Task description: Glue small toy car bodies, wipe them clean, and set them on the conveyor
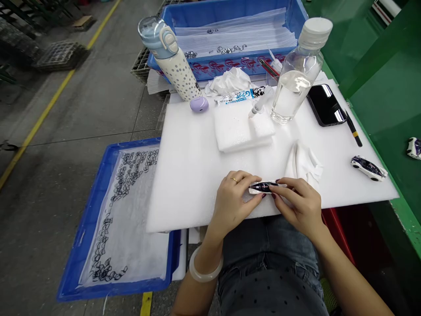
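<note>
A small white toy car [263,187] with dark markings is held between both hands just above the white foam sheet [190,175]. My left hand [235,199], with a ring on one finger, pinches the car's left end. My right hand [301,204] grips its right end with the fingers curled round it. A crumpled white cloth [304,162] lies just behind my right hand. A second white toy car [369,168] rests on the foam sheet at the right.
A foam block [241,127], a syringe [261,104], a clear water bottle [299,74], a phone [325,104], a pen [353,129], a dotted flask [173,57], a purple case [199,104]. Blue tray [82,237] of small parts at left, blue crate [230,66] behind. A third car [414,147] on the green bench.
</note>
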### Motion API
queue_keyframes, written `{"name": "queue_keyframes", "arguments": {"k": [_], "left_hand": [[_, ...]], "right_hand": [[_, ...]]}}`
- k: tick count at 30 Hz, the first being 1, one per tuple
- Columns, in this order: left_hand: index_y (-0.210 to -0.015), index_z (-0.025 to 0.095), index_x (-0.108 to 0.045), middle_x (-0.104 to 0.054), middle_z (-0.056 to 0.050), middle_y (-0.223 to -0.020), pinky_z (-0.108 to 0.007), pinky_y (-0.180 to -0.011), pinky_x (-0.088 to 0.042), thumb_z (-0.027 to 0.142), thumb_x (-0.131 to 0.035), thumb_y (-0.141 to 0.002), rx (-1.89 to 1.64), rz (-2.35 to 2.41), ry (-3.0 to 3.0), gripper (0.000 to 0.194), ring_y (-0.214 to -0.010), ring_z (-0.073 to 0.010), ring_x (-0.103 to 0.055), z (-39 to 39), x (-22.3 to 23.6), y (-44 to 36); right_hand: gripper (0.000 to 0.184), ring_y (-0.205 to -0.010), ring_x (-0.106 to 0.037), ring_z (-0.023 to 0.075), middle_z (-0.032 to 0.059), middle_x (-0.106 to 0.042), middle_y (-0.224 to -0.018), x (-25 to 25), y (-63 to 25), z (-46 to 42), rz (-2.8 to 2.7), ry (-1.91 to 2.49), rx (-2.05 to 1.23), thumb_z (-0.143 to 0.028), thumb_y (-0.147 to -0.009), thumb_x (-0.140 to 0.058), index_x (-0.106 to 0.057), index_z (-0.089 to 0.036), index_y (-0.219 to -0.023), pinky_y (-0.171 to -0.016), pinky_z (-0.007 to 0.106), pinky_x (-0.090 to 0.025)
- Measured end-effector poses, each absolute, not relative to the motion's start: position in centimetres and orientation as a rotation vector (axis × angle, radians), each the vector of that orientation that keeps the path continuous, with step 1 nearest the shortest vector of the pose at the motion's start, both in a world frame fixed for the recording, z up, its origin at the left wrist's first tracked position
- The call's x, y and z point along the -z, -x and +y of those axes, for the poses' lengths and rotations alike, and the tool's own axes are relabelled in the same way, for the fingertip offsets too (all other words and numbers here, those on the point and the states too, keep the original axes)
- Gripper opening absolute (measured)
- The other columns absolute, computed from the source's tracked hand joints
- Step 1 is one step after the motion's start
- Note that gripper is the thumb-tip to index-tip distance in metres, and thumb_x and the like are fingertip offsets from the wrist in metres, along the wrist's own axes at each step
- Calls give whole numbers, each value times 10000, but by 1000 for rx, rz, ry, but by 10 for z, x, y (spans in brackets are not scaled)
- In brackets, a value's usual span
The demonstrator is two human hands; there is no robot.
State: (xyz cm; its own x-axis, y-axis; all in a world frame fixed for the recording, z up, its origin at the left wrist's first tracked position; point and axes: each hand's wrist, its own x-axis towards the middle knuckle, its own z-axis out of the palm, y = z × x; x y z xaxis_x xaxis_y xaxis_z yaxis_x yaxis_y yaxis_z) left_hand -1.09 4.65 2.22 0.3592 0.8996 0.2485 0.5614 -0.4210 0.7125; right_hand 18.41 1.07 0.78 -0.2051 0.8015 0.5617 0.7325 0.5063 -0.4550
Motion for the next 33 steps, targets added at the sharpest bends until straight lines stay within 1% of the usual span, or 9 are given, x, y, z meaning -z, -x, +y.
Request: {"name": "queue_keyframes", "arguments": {"k": [2,7,13,19,24,28,29,31,33], "left_hand": [[-1048,230,-662,-661,-28,-939,-403,-826,-500,226,-729,-830,-863,1257,-2119,228,-927,-220,-573,47,-21,11],[-1070,220,-653,-651,-37,-935,-398,-817,-493,264,-700,-864,-825,1237,-2189,216,-918,-221,-566,47,-20,12],[-1091,224,-655,-655,-43,-957,-405,-840,-498,241,-678,-880,-829,1213,-2148,212,-939,-230,-571,47,-20,13],[-1091,222,-662,-661,-43,-972,-412,-851,-494,228,-629,-909,-829,1245,-2139,185,-945,-228,-573,46,-21,11],[-1083,228,-666,-670,-40,-963,-413,-823,-499,247,-630,-907,-820,1281,-2157,180,-924,-235,-580,45,-20,10],[-1083,219,-668,-677,-42,-974,-415,-827,-499,239,-644,-899,-827,1288,-2168,186,-928,-233,-577,45,-19,10],[-1083,219,-668,-678,-42,-975,-415,-831,-499,238,-652,-895,-826,1282,-2170,190,-930,-233,-579,45,-19,10],[-1093,220,-661,-680,-42,-984,-419,-842,-500,235,-671,-882,-819,1264,-2177,212,-940,-238,-584,46,-19,11],[-1118,222,-635,-684,-42,-1010,-426,-860,-503,233,-684,-872,-817,1247,-2172,251,-964,-245,-593,46,-18,12]], "right_hand": [[185,-724,-582,171,85,-678,-1017,-7,-182,11,-2019,1258,-34,-150,-870,-630,-683,-209,-1037,-643,338,-502],[106,-758,-549,191,100,-663,-1025,-11,-180,11,-2102,1312,63,-175,-897,-598,-670,-190,-973,-652,349,-475],[192,-886,-594,222,98,-660,-1110,-30,-193,12,-2197,1312,-184,-226,-937,-582,-637,-206,-1120,-722,366,-479],[270,-836,-624,208,94,-678,-1058,-19,-189,12,-2109,1282,64,-252,-887,-672,-613,-206,-1147,-725,360,-441],[240,-814,-623,200,97,-674,-1073,-11,-184,11,-2100,1291,157,-189,-884,-653,-626,-215,-1121,-721,355,-426],[205,-852,-609,225,82,-694,-1043,-19,-187,12,-2137,1309,167,-188,-893,-634,-627,-216,-1096,-731,374,-427],[220,-892,-607,240,90,-691,-1072,-21,-186,13,-2156,1321,125,-198,-899,-625,-615,-209,-1119,-751,389,-439],[352,-1000,-598,268,114,-667,-1155,-25,-180,16,-2203,1328,-20,-205,-915,-587,-540,-185,-1264,-821,431,-473],[536,-1064,-592,273,130,-647,-1195,-28,-168,19,-2247,1279,-178,-163,-924,-517,-368,-159,-1438,-871,454,-507]]}}
